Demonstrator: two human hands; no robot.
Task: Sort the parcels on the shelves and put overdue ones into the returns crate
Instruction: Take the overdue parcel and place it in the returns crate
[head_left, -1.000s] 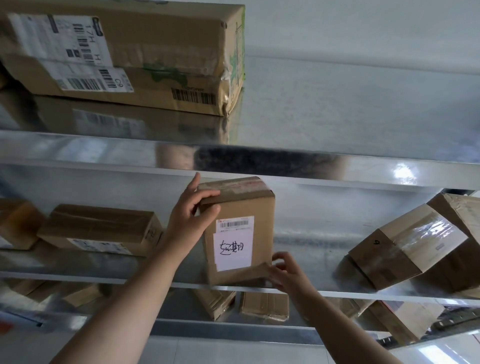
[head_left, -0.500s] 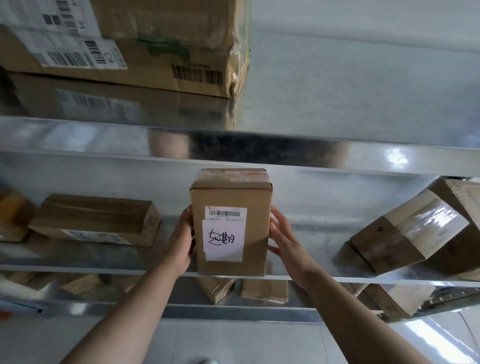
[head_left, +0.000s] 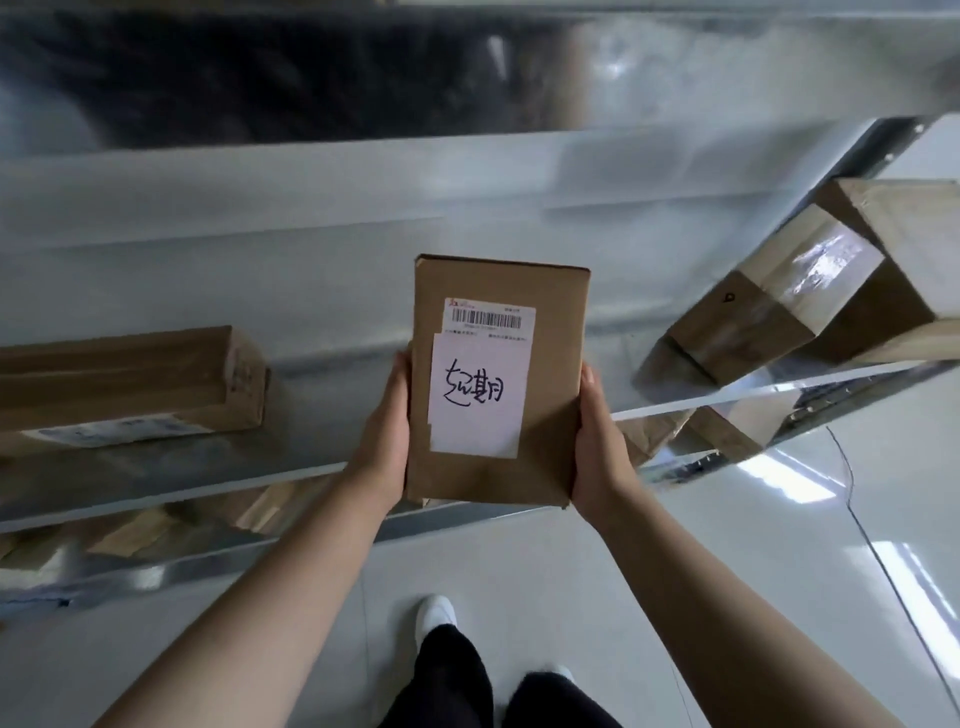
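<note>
A small brown cardboard parcel (head_left: 540, 467) is held upright in front of me, off the metal shelf (head_left: 182, 467). It bears a barcode label and a white note with handwritten characters. My left hand (head_left: 382, 441) grips its left side. My right hand (head_left: 597, 447) grips its right side, with fingers wrapped behind. No returns crate is in view.
A long flat parcel (head_left: 130, 379) lies on the shelf at left. Tilted taped boxes (head_left: 810, 291) lean at the right end. More parcels (head_left: 727, 431) show on the lower shelf. Glossy white floor (head_left: 779, 545) and my feet are below.
I have lifted the parcel off the shelf and drawn it toward me, both hands on its sides. My view has tilted down, showing floor and feet; the top shelf has left view.
</note>
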